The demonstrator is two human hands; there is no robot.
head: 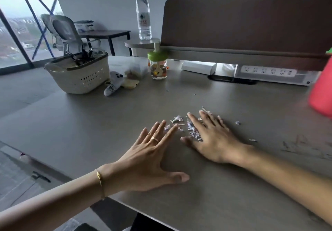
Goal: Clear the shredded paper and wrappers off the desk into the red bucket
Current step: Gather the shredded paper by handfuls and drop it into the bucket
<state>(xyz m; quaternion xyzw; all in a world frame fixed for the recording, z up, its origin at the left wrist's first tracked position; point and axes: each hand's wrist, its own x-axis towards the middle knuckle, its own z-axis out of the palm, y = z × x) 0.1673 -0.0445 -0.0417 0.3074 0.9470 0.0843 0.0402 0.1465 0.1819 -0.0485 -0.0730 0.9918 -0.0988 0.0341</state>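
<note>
Head: hands (pixel 179 148) apparently flat around shreds (pixel 192 130).

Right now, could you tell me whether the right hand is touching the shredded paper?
Touching: the head view shows the right hand lying flat on the desk, fingers on the shredded paper.

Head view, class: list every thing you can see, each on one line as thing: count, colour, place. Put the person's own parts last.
desk: one, grey-brown, under everything
shredded paper: one loose scatter, white-lilac, between and under the hands
red bucket: one, red, right edge, partly cut off
basket: one, cream, far left
plush toy: one, grey, beside basket
jar: one, clear with green lid, far centre
water bottle: one, clear, small shelf behind
power strip: one, white, under the divider
left hand: flat, fingers spread, on desk
right hand: flat on the paper
</note>
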